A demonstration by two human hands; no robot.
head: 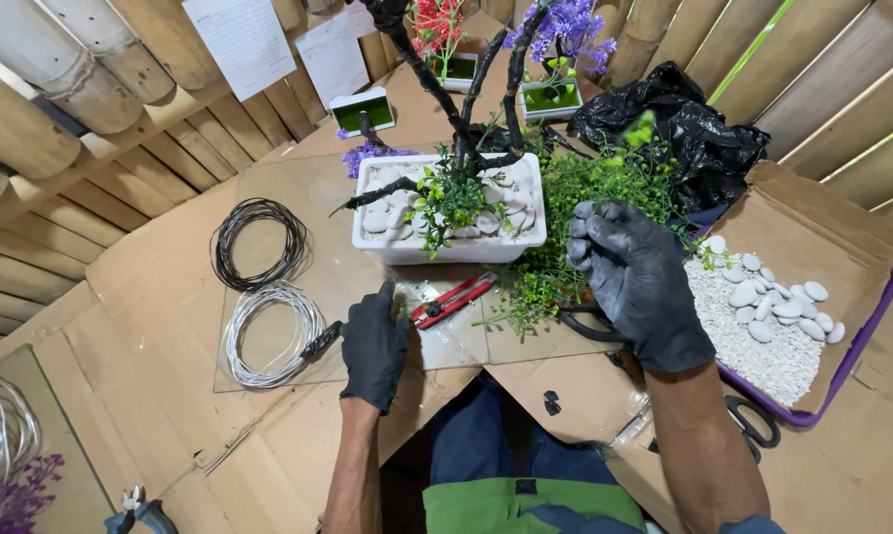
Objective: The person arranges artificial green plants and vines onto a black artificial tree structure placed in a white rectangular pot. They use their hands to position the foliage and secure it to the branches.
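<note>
Both hands wear black gloves. My left hand [374,341] rests on the clear sheet [298,213] with fingers closed, just left of a red utility knife [453,299]; I cannot tell whether it holds anything small. My right hand [636,282] grips a bunch of green plastic foliage [565,198] to the right of a white rectangular planter [446,247]. The planter holds white pebbles, green sprigs and a black artificial tree trunk [466,109] with branches rising out of it.
A black wire coil [259,242] and a silver wire coil [268,331] lie at the left. A cardboard box [852,257] at the right holds white gravel and pebbles [778,302]. Black plastic bag [684,124], scissors [753,420], small pots with red and purple flowers behind.
</note>
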